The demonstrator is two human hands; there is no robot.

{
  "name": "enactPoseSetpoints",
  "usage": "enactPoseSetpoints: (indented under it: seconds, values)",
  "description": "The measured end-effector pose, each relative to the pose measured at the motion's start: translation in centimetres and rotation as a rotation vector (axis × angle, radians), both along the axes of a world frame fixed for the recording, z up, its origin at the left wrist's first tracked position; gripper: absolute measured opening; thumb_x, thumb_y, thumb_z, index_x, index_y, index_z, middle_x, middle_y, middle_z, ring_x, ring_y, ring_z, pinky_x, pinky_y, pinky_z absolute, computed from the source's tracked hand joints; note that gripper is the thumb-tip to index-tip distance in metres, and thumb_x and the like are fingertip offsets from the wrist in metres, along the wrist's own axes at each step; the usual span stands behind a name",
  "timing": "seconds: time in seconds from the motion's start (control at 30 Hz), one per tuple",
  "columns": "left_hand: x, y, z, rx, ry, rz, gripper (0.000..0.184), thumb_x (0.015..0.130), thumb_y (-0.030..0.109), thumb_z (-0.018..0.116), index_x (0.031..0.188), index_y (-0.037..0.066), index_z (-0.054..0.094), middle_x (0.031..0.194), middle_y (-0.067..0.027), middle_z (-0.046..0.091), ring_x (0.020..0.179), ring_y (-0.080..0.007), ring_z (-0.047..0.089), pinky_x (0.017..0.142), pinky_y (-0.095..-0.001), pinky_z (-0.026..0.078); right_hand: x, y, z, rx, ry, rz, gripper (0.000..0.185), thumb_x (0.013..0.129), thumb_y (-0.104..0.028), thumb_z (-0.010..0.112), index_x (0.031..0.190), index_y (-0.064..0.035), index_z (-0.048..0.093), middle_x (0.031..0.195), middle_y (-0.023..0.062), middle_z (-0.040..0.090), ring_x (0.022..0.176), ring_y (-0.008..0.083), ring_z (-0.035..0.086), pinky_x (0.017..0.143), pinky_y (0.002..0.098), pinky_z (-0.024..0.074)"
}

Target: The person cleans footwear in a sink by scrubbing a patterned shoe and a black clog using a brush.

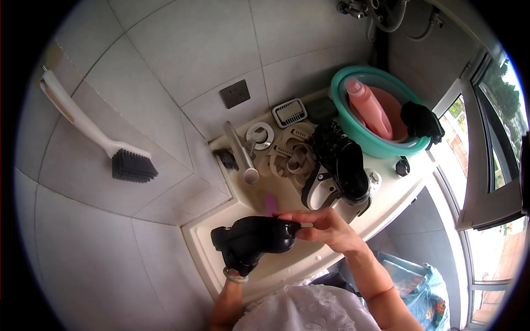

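Holding a glossy black shoe above the cream sink, the two hands work close to its near edge. The left hand shows only as a bit of skin past the bangle, at the shoe's lower left end; its fingers are hidden, so how far they are open I cannot tell. The right hand has thumb and fingers bent together at the rounded toe, nearly closed on a small pale piece too little seen to name.

Open room lies in the sink left of the shoe, up to the corner of the rim. Beyond the shoe, a pink item is in the sink, and the faucet stands over the far side. On the right, room is tight: black clogs and beige strappy sandals crowd together, with the teal basin behind. Bare countertop runs along the front edge to the wristwatch, just beside the basin.
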State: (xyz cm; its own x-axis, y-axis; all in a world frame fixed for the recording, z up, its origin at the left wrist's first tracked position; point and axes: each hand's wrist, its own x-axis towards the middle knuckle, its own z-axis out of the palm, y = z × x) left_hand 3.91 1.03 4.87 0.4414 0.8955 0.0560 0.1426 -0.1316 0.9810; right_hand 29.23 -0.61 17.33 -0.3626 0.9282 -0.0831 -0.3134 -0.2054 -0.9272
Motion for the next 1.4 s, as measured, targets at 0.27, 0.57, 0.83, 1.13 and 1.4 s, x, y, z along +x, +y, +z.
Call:
enactPoseSetpoints:
  seconds: [0.27, 0.57, 0.83, 1.13, 1.4]
  values:
    - [-0.8, -0.6, -1.0, -0.003, 0.101, -0.091, 0.038, 0.095, 0.024, 0.052, 0.128, 0.005, 0.048, 0.124, -0.0109, 0.055, 0.113, -0.025, 0.053, 0.098, -0.0363, 0.041, -0.7, -0.1, 0.4, -0.043, -0.022, -0.01, 0.036, 0.088, -0.008, 0.063, 0.121, 0.0047, 0.061, 0.124, 0.0098, 0.061, 0.095, 0.0128, 0.06, 0.08, 0.0267, 0.0502]
    - [-1.2, -1.2, -2.1, -0.275, -0.188, -0.065, 0.043, 0.099, 0.025, 0.047, 0.136, 0.004, 0.043, 0.134, -0.0121, 0.052, 0.122, -0.0261, 0.049, 0.106, -0.0377, 0.039, -0.8, -0.1, -0.8, 0.051, -0.104, -0.095, 0.034, 0.078, -0.01, 0.06, 0.107, 0.0088, 0.062, 0.121, 0.0132, 0.061, 0.105, 0.0154, 0.055, 0.094, 0.0292, 0.042]
    - [-1.4, -1.6, -1.6, -0.373, -0.409, -0.006, 0.044, 0.097, 0.024, 0.049, 0.136, 0.004, 0.043, 0.132, -0.0118, 0.052, 0.121, -0.0255, 0.05, 0.105, -0.0371, 0.04, -0.5, -0.5, 0.9, 0.085, -0.021, -0.011, 0.046, 0.078, -0.005, 0.058, 0.122, 0.0063, 0.06, 0.127, 0.0151, 0.059, 0.117, 0.0225, 0.054, 0.102, 0.033, 0.039]
    - [-1.8, -2.0, -1.1, -0.42, -0.494, 0.002, 0.046, 0.096, 0.024, 0.052, 0.136, 0.005, 0.043, 0.131, -0.0114, 0.053, 0.12, -0.0249, 0.051, 0.103, -0.0364, 0.041, -1.4, -1.1, 1.3, 0.271, -0.053, -0.082, 0.04, 0.084, -0.004, 0.063, 0.124, 0.0007, 0.06, 0.125, 0.012, 0.06, 0.115, 0.0198, 0.055, 0.1, 0.0327, 0.0407]
    - [-1.7, -2.4, -1.0, -0.454, -0.558, 0.002, 0.047, 0.094, 0.023, 0.054, 0.136, 0.005, 0.042, 0.13, -0.0111, 0.053, 0.118, -0.0243, 0.052, 0.102, -0.0358, 0.042, -1.7, -0.8, 1.1, 0.253, -0.098, -0.057, 0.039, 0.08, -0.002, 0.057, 0.119, 0.0055, 0.06, 0.124, 0.0144, 0.06, 0.114, 0.0199, 0.055, 0.1, 0.0325, 0.04]
